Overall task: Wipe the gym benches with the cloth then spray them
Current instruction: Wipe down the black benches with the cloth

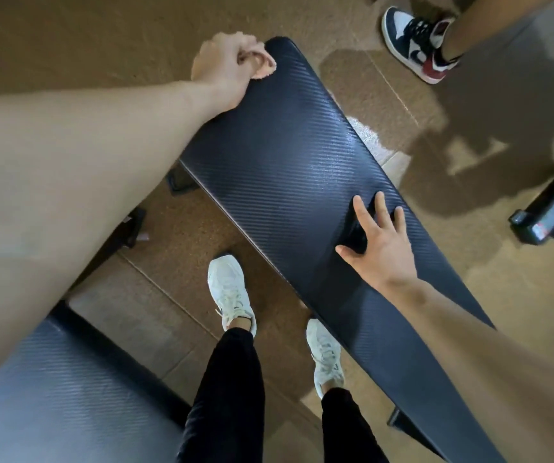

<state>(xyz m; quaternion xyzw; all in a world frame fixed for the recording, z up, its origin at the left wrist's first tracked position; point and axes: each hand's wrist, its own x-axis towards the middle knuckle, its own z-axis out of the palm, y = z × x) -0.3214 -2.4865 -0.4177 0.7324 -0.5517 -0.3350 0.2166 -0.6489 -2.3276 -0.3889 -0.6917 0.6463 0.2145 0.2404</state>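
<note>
Wiping: left hand clenched on cloth at gym bench far end, 11 o'clock.
Bracing: right hand flat on it, fingers spread, 4 o'clock.
Progress: judged early; second bench at 7 o'clock and all spraying outstanding.

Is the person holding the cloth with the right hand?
No, the left hand grips the cloth at the far end of the bench, while the right hand rests on it with spread fingers.

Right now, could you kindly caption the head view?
Left hand grips a peach cloth on the gym bench; right hand rests flat.
</note>
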